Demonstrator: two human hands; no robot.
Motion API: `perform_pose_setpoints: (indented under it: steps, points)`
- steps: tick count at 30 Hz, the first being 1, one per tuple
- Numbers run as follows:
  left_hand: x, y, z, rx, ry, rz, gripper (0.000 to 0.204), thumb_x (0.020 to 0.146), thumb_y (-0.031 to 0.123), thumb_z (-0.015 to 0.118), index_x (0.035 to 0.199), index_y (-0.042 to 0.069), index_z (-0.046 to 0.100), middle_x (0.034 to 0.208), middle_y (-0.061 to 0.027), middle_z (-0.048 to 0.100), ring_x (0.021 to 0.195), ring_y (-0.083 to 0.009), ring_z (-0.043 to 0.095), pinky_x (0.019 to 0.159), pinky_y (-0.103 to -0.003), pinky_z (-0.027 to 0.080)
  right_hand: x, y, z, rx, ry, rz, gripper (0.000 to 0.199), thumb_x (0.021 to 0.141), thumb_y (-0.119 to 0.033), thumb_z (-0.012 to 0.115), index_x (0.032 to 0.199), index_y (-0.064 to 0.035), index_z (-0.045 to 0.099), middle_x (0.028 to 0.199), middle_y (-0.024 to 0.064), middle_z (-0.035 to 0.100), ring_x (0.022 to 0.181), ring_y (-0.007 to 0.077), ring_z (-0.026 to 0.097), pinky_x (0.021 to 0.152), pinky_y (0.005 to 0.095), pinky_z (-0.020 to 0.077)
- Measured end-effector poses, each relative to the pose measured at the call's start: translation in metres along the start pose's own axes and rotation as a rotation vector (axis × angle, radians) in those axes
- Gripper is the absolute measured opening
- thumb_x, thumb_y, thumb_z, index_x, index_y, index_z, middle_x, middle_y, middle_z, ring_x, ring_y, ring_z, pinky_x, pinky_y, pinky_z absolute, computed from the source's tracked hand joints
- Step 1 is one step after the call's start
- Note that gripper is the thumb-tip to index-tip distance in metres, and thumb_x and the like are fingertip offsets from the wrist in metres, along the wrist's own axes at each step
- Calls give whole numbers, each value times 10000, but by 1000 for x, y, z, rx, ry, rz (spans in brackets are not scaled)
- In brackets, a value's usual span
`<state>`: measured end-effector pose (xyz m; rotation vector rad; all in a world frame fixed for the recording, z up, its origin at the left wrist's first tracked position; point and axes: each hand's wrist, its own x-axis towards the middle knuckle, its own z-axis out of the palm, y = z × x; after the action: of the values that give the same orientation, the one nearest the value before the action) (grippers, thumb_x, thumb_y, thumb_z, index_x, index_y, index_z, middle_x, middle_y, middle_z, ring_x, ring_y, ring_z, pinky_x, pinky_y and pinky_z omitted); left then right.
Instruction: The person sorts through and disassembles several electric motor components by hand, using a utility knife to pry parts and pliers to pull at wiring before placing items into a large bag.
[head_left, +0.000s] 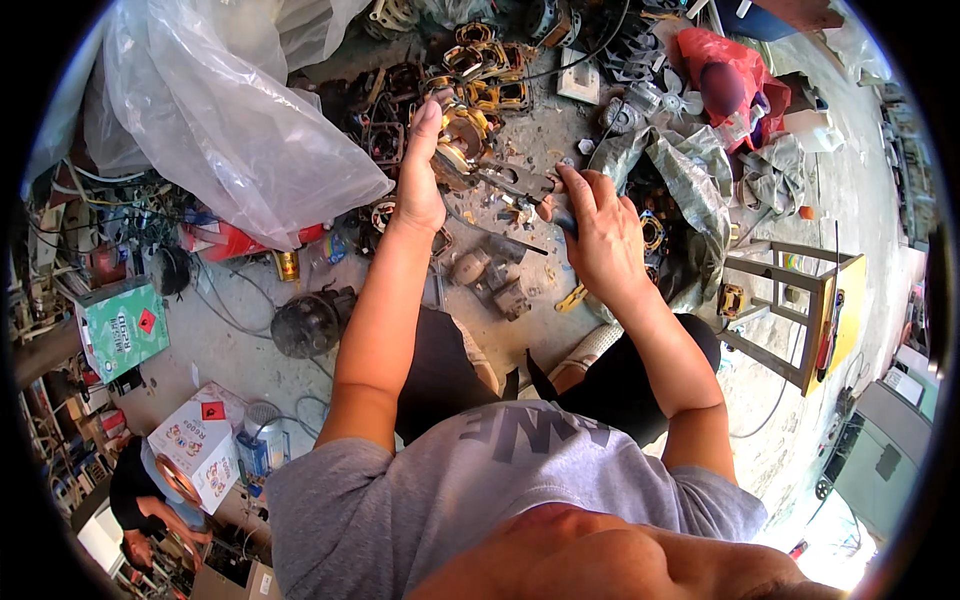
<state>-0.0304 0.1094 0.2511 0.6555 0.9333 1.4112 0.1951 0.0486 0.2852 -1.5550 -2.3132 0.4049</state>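
Note:
My left hand is wrapped around the side of a motor stator with yellowish rings and copper-coloured windings. Its thumb points up, and the other fingers are mostly hidden behind the stator. In my right hand is a pair of pliers, gripped by the handles. The pliers' metal head reaches left to the stator's lower edge; I cannot tell whether the jaws bite on anything. Below the hands, greyish metal motor parts lie on the floor among small scraps.
More stators are heaped beyond my hands. A clear plastic sheet bulges at the left, near a round dark motor. On the right stand a woven sack, a red bag and a stool. Another person is at lower left.

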Motion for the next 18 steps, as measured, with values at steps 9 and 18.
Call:
perform_pose_setpoints:
  steps: [9,18]
  points:
    - [-2,-4,11,-12,-40,-37,491,984,444,479,1306,74,491,1108,-98,630,1006,-214,628,887,-352,499,-2,4,4,-118,149,-39,530,756,-6,570,1277,-91,526,1038,120,566,829,293,607,740,384,441]
    - [-12,3,28,505,24,63,618,853,470,695,1302,94,497,1120,-60,581,967,-132,563,855,-273,443,-8,9,6,-284,0,-45,404,702,-54,652,1096,-87,571,872,95,596,849,272,601,734,360,420]
